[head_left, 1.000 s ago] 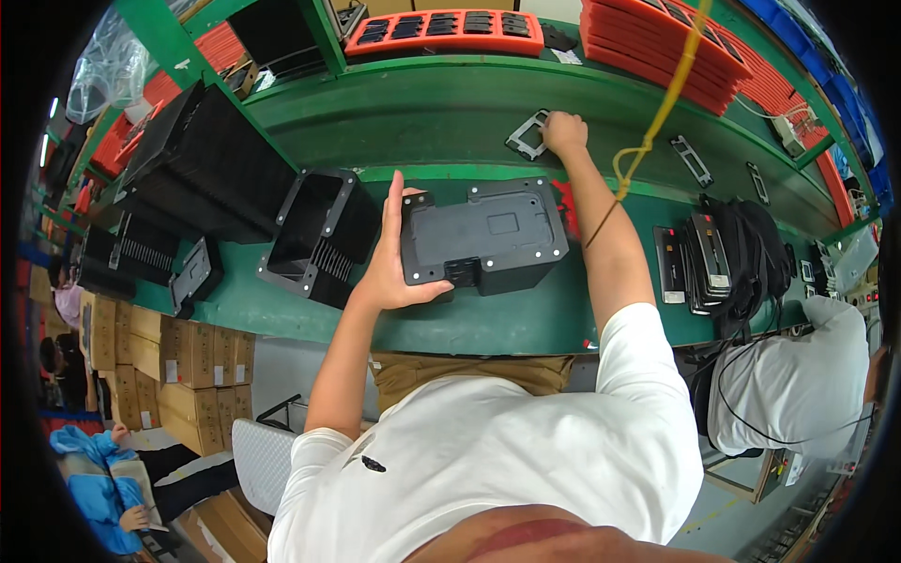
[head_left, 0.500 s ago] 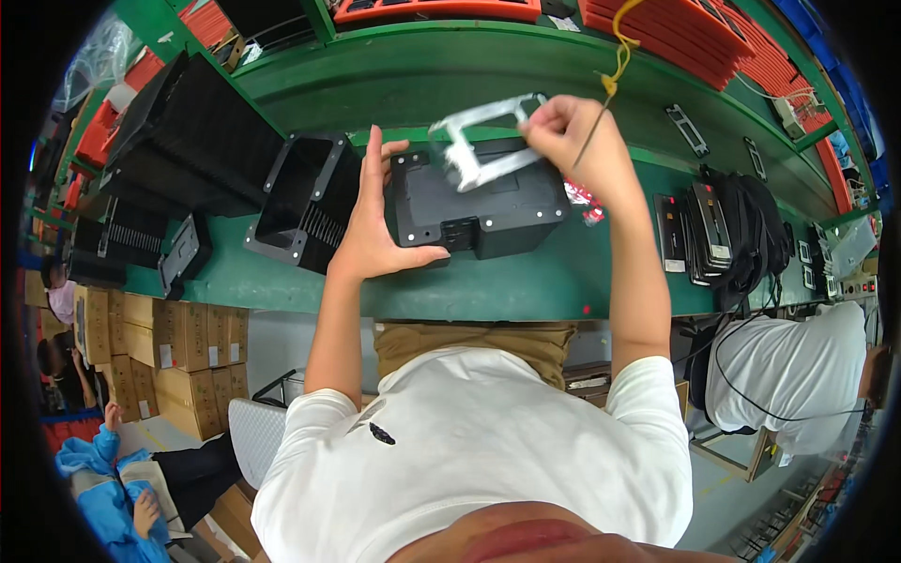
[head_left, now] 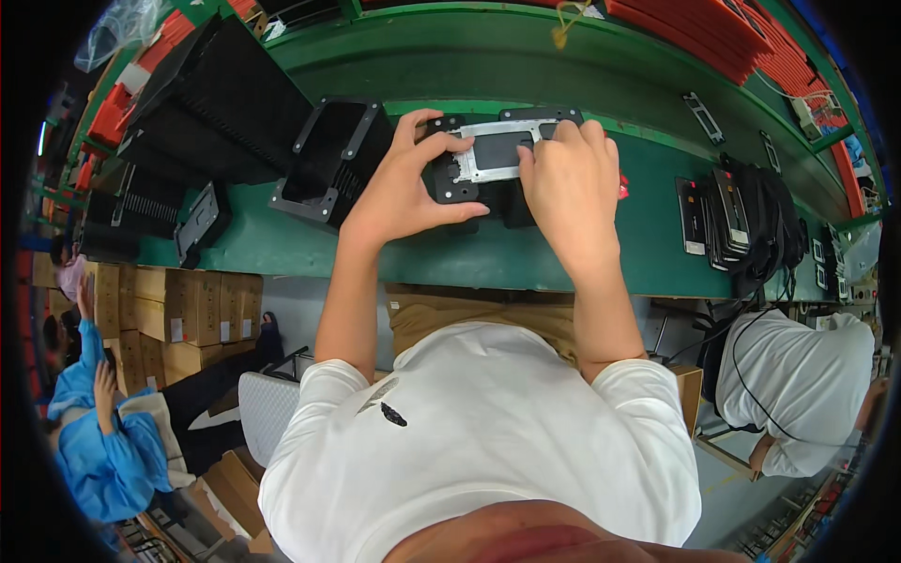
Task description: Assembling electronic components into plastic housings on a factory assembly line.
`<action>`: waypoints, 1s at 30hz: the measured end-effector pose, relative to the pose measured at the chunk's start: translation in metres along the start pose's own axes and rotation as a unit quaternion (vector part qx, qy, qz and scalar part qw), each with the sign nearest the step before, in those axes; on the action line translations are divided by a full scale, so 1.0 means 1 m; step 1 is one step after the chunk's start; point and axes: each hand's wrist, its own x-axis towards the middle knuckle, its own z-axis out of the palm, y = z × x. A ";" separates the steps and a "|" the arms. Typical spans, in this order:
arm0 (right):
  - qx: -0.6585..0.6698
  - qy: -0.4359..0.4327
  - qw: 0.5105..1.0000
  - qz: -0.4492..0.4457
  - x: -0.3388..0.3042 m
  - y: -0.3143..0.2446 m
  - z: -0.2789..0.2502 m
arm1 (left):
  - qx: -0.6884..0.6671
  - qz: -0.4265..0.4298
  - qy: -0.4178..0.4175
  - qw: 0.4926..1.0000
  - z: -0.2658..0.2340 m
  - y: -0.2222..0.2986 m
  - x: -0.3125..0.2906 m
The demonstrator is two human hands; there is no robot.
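A black box-shaped plastic housing (head_left: 457, 190) with round silvery dots at its corners stands on the bench before me. On its top rests a silvery rectangular metal frame (head_left: 495, 174) with an open middle. My left hand (head_left: 399, 185) is curled about the housing's left end, thumb along the near side, with a fingertip on the frame's left end. My right hand (head_left: 574, 188) is closed over the frame's right end, its thumb inside the opening; its fingers hide that part of the housing.
To the left stand another open black housing (head_left: 328, 155), a tall black stack (head_left: 216, 113) and a leaning black part (head_left: 201, 225). Thin dark panels (head_left: 718, 220) and black straps lie on the right. Yellow cord (head_left: 561, 28) hangs above. Two co-workers are at the sides.
My right hand has lowered the metal frame from above onto the housing's top. My left hand's fingers have bent in, and one now touches the frame. The view has shifted slightly.
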 end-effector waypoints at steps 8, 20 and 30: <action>0.193 0.037 0.977 0.084 -0.028 0.136 -0.004 | -0.267 -0.062 0.175 0.946 0.022 -0.003 -0.055; -0.300 0.145 0.925 0.182 -0.108 0.277 0.036 | -0.589 -0.027 0.004 0.808 0.062 0.021 -0.084; -0.134 0.304 0.914 0.233 -0.121 0.278 0.005 | -0.526 0.032 -0.145 0.838 0.087 0.078 -0.046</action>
